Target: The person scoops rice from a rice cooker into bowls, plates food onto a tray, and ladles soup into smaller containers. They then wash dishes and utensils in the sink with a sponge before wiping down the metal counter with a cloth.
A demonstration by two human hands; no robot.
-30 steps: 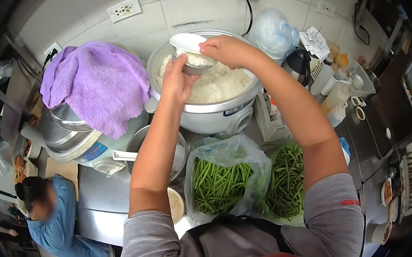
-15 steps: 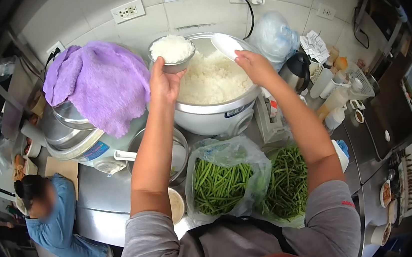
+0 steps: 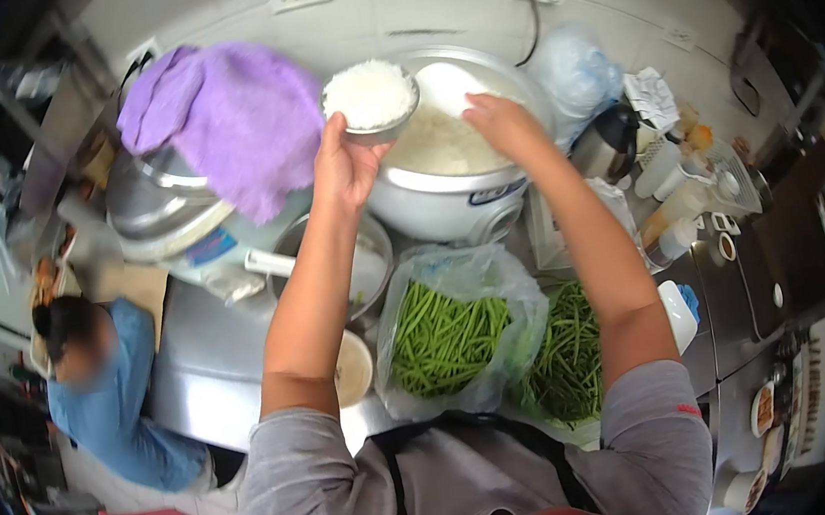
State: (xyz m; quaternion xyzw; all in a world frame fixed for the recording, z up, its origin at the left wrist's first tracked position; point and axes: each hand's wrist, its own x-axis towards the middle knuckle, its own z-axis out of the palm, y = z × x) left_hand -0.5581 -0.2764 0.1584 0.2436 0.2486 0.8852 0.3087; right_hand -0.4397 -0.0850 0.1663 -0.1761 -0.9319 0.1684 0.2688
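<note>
My left hand (image 3: 350,163) is closed around a small metal bowl (image 3: 381,134) heaped with white rice (image 3: 368,93). It holds the bowl up beside the left rim of a large rice cooker (image 3: 426,196). My right hand (image 3: 505,129) grips a white rice paddle (image 3: 447,85), its broad blade tilted up over the open cooker, just right of the bowl and apart from it. Cooked rice (image 3: 441,144) fills the cooker below, slightly blurred. The paddle's handle is mostly hidden in my fingers.
A purple towel (image 3: 237,115) drapes over a second, lidded cooker (image 3: 141,211) on the left. Nearer me are a steel pot (image 3: 378,236) and bagged green beans (image 3: 446,339). A thermos (image 3: 607,141) and bottles stand right. A person in blue (image 3: 111,400) is at left.
The paddle has moved left toward the bowl, and its blade now faces me more. The bowl stays in my left hand. The whole view has shifted slightly.
</note>
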